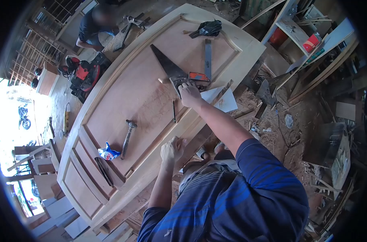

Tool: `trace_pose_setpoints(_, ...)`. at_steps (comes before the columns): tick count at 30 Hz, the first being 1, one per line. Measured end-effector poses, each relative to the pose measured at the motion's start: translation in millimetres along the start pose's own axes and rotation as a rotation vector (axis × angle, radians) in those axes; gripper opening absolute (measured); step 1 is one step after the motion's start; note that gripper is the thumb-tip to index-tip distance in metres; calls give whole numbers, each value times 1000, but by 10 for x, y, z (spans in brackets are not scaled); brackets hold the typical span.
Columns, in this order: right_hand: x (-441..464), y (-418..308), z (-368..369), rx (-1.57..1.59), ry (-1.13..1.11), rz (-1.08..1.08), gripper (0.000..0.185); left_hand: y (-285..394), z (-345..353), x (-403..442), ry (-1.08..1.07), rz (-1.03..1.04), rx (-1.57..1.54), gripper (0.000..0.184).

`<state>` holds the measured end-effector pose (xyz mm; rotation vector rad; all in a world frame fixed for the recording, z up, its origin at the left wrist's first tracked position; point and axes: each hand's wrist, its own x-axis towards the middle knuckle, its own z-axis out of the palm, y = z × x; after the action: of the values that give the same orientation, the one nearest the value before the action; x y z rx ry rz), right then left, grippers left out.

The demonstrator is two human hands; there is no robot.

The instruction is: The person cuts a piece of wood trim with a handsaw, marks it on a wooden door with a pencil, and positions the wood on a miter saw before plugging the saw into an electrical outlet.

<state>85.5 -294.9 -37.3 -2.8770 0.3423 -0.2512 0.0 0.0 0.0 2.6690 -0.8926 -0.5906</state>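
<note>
My right hand (pixel 190 95) is closed at the handle end of a hand saw (pixel 166 65), whose dark blade lies across a large wooden door panel (pixel 123 97). Just beyond it rests a try square (pixel 208 60) with an orange stock. My left hand (pixel 172 149) is curled at the panel's near edge; what its fingers hold, if anything, is hidden. Between the hands lies a pencil (pixel 174 111). A hammer (pixel 128 139) and a blue-and-white packet (pixel 109 152) sit to the left. Under my right wrist is a white sheet (pixel 227 101).
A black plastic bag (pixel 209 29) lies at the panel's far end. Another person (pixel 96 26) bends over work at the upper left, near a red-and-black machine (pixel 86 74). Shelves (pixel 294 34) stand at the right, above a floor of scraps and shavings.
</note>
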Motion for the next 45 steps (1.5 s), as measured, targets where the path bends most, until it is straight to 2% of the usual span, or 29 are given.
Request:
trace_pose_setpoints(2,108,-212,70,430,201,63,32,-250,-56,6,7,8,2,41)
trace_pose_setpoints(3,-138,345,-196,659,137,168,28,261,346,101,0,25,-94,41)
trace_pose_setpoints(5,-90,83,-659,1340,79,397,22,97,200,64,-12,-13,-53,41)
trace_pose_setpoints(6,-154,46,-883,1483,172,321,16,21,154,40,-2,-20,-56,39)
trace_pose_setpoints(8,-542,173,-1136,1648,221,242,16,-29,173,39,14,-16,-86,35)
trace_pose_setpoints(10,-1172,130,-1553,1544,307,398,12,34,104,17,62,-5,-177,30)
trace_pose_setpoints(14,-2510,109,-1707,1260,500,554,18,26,108,68,61,63,-306,21)
trace_pose_setpoints(16,-3021,-120,-1856,1292,423,771,17,101,106,112,100,126,-319,19)
trace_pose_setpoints(20,-3772,-481,-1406,965,579,849,19,381,300,436,232,269,-276,22)
trace_pose_setpoints(21,-3896,-545,-1346,938,561,882,20,539,311,555,301,334,-263,23)
trace_pose_setpoints(22,-3980,-623,-1303,914,548,911,20,686,327,674,374,404,-247,25)
trace_pose_setpoints(24,-4024,-761,-1238,924,551,979,24,982,395,940,377,433,-303,24)
trace_pose_setpoints(27,-4134,-799,-995,816,499,921,25,1382,419,1327,419,454,-282,19)
trace_pose_setpoints(30,-4019,-947,-1058,839,548,930,25,1601,441,1585,275,384,-426,19)
trace_pose_setpoints(31,-3986,-990,-1048,839,574,930,25,1613,451,1617,267,373,-445,20)
trace_pose_setpoints(32,-4006,-1030,-969,983,597,952,27,1607,465,1644,258,364,-465,21)
trace_pose_setpoints(35,-3935,-1169,-1016,832,610,902,26,1581,535,1648,263,362,-430,28)
trace_pose_setpoints(36,-3951,-1240,-948,899,607,985,26,1597,541,1622,290,364,-394,29)
trace_pose_setpoints(39,-3988,-1413,-887,1026,653,1024,26,1584,616,1626,355,393,-319,34)
trace_pose_setpoints(41,-4044,-1478,-776,934,639,1008,27,1544,663,1653,396,408,-303,36)
trace_pose_setpoints(45,-3977,-1577,-769,896,681,997,29,1542,629,1644,329,335,-274,42)
